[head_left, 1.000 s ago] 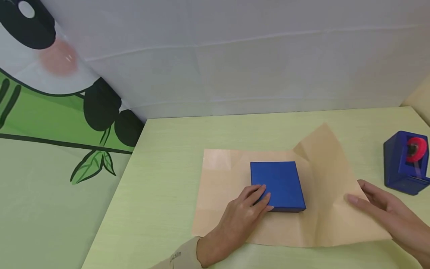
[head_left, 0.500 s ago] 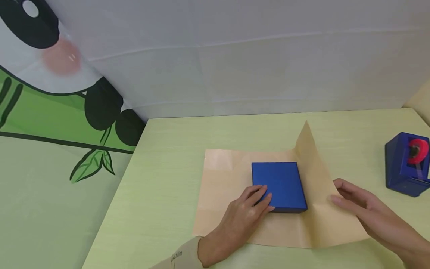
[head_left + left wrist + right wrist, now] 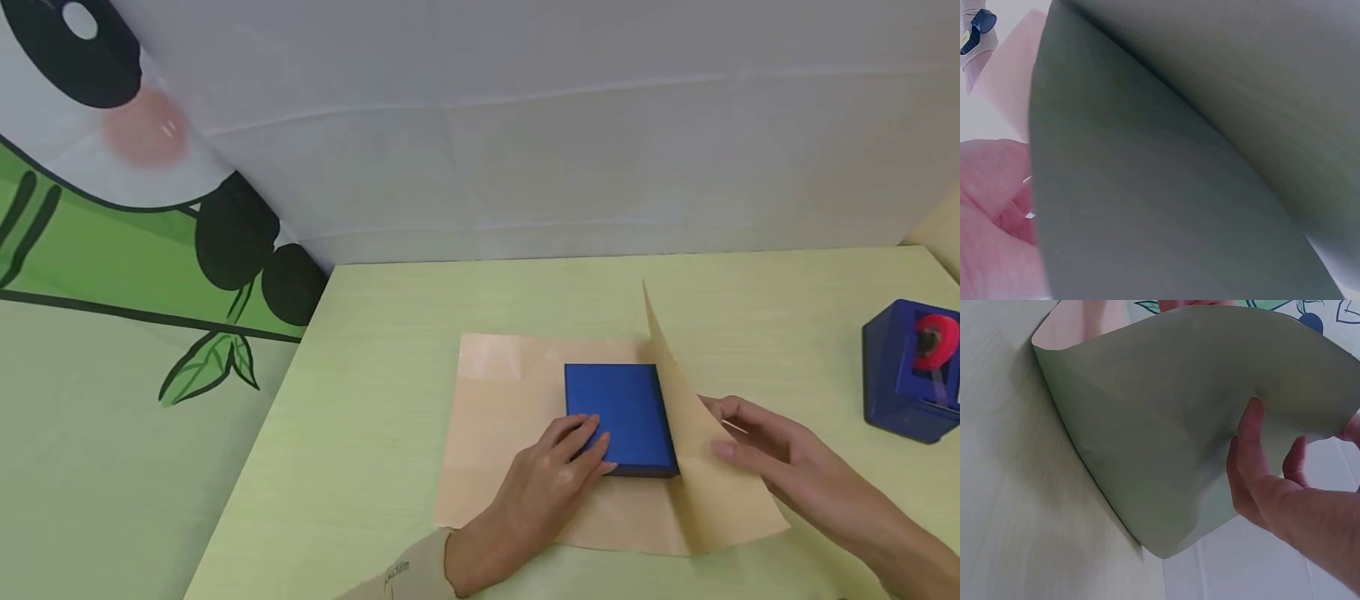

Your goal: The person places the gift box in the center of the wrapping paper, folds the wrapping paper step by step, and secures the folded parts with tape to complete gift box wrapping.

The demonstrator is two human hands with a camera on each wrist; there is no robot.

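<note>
A flat blue box lies on a sheet of brown wrapping paper on the table. My left hand rests on the box's near left corner, fingertips on its top. At the paper's right side, my right hand pinches the raised flap between thumb and fingers. That flap stands steeply beside the box's right edge, its tip pointing up and away. In the right wrist view, the right hand's fingers lie against the flap's outer face. The flap fills much of the left wrist view.
A blue tape dispenser with a red-cored roll stands at the right of the pale table. Behind the table hangs a white cloth. A cartoon-printed green and white panel is at the left.
My right hand has moved left, bringing the paper flap up from a low slope to nearly upright beside the box. The left hand and the box have stayed in place.
</note>
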